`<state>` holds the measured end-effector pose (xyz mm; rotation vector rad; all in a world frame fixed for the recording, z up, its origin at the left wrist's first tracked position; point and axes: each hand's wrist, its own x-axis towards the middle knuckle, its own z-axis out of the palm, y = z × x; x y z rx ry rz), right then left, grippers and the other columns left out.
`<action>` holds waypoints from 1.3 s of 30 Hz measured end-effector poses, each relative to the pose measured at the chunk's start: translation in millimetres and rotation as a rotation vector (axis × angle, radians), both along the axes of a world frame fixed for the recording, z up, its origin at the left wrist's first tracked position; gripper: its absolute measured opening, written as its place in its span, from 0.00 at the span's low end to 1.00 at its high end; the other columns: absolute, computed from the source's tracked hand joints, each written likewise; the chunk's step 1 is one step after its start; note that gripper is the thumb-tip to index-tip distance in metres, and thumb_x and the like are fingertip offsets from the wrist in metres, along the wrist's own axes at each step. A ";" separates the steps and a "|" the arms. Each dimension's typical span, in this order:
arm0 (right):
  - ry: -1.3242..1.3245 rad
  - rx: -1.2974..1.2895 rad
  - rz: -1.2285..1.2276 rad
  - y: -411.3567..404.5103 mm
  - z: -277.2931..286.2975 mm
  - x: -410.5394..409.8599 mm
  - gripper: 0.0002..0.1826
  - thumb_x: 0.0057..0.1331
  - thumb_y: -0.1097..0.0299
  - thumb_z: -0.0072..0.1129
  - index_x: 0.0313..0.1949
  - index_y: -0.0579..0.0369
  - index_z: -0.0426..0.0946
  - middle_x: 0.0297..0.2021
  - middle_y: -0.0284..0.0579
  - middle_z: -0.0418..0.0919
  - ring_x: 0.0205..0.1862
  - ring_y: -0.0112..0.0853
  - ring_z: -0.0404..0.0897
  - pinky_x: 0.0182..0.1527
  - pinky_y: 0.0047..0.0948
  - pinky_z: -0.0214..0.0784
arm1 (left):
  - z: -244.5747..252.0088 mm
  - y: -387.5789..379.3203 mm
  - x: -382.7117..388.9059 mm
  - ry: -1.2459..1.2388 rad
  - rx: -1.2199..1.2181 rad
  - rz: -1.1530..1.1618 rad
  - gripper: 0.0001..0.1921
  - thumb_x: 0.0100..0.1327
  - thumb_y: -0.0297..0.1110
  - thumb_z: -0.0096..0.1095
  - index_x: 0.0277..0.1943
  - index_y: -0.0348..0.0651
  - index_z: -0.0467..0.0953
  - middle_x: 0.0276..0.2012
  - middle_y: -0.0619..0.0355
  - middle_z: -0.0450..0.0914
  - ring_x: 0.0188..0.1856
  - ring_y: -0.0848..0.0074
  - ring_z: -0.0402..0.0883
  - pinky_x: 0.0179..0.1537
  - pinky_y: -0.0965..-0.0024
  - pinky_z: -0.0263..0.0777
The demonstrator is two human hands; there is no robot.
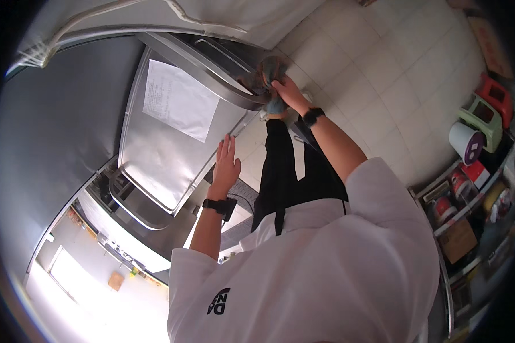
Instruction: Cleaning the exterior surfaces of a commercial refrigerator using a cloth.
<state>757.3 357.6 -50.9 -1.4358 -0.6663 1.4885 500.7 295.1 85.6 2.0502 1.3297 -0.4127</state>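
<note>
My right hand (288, 92) grips a bunched grey-green and brown cloth (271, 70) beside the end of a curved metal rail (223, 83). The rail runs along a stainless steel panel (154, 150) to the left. A white sheet of paper (180, 98) bearing writing lies flat on that panel. My left hand (226, 167), its fingers extended, is beside the panel's lower right edge; whether the fingertips touch it is unclear. Nothing shows in that hand. The underside of its palm is hidden.
A looped metal handle (137, 206) sits below the panel. Tiled floor (360, 77) spreads ahead and right. At the right are a red stool (495, 98), a green stool (483, 122), a white bucket (463, 139) and a metal rack (442, 231) holding boxes and containers.
</note>
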 end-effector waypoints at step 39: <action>0.810 -0.382 -0.131 -89.4 96.4 72.4 0.13 0.60 0.57 0.51 0.38 0.51 0.75 0.38 0.32 0.76 0.44 0.25 0.73 0.47 0.29 0.67 | -21.3 6.1 -27.8 -0.070 -0.082 -0.135 0.38 0.49 0.25 0.53 0.63 0.29 0.44 0.64 0.36 0.45 0.67 0.48 0.42 0.66 0.55 0.38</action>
